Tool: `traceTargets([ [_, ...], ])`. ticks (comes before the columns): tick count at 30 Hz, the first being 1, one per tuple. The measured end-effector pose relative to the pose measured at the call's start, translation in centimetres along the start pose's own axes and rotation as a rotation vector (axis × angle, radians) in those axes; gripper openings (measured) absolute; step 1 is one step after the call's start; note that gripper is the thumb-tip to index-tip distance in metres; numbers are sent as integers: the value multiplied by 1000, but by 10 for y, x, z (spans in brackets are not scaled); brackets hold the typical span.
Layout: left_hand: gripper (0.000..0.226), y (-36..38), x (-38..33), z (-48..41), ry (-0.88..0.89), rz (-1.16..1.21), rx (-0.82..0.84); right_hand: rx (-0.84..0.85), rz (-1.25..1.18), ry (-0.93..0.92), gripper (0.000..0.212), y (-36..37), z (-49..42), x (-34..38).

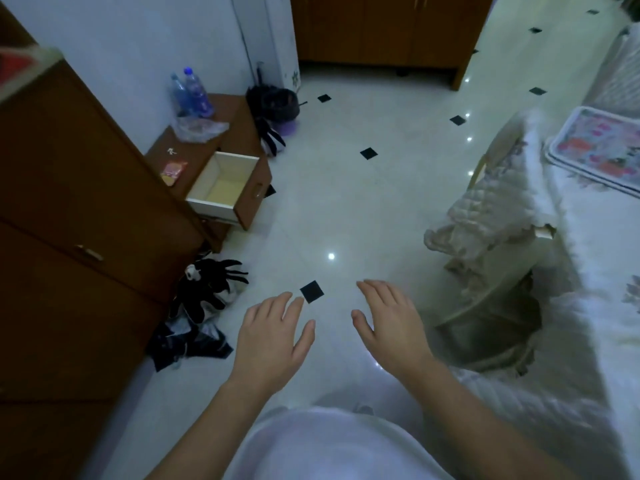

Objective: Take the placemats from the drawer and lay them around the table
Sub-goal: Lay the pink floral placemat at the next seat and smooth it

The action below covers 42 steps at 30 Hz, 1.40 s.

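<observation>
White tiled floor fills the frame. Left hand (273, 336) and right hand (389, 322), lower centre, are spread and empty. Drawer (225, 187), left of centre, looks empty. 1 placemat (595, 147), probably thin and flexible, lies on the table (595, 244) at right; lift by 2 edges.

Left hand (277, 336) and right hand (389, 322) side by side, palms down, fingers spread, empty.

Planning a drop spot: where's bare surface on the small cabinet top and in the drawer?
The open drawer looks bare inside. The small cabinet top is crowded at the back by two bottles and a plastic bag; a red packet sits near the front. A bare strip lies between bag and packet.
</observation>
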<state>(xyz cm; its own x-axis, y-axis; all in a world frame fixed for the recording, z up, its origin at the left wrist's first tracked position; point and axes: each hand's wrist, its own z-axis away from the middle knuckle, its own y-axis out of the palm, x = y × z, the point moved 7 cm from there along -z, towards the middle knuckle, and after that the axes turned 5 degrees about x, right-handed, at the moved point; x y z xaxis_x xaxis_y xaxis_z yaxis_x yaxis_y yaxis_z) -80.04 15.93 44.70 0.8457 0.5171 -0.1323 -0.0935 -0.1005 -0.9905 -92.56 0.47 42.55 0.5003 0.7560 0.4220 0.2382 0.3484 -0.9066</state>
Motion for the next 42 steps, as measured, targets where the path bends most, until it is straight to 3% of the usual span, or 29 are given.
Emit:
traceTargets([
  [6,49,9,39,-89,3,-21,35,18,4,-1,47,5,-95,-13],
  [11,48,22,56,-194,66,44,46,-13,28,99,47,2,-167,-42],
  [25,47,39,-27,-474,486,118,78,-127,18,546,47,-53,-299,-176],
  [30,49,57,-56,-562,475,85,107,-127,2,542,48,-77,-377,-239],
  [37,52,56,-80,-675,348,63,127,-62,40,365,50,-124,-504,-303],
  [42,53,56,-87,-753,340,51,145,-53,53,335,49,-145,-578,-342],
])
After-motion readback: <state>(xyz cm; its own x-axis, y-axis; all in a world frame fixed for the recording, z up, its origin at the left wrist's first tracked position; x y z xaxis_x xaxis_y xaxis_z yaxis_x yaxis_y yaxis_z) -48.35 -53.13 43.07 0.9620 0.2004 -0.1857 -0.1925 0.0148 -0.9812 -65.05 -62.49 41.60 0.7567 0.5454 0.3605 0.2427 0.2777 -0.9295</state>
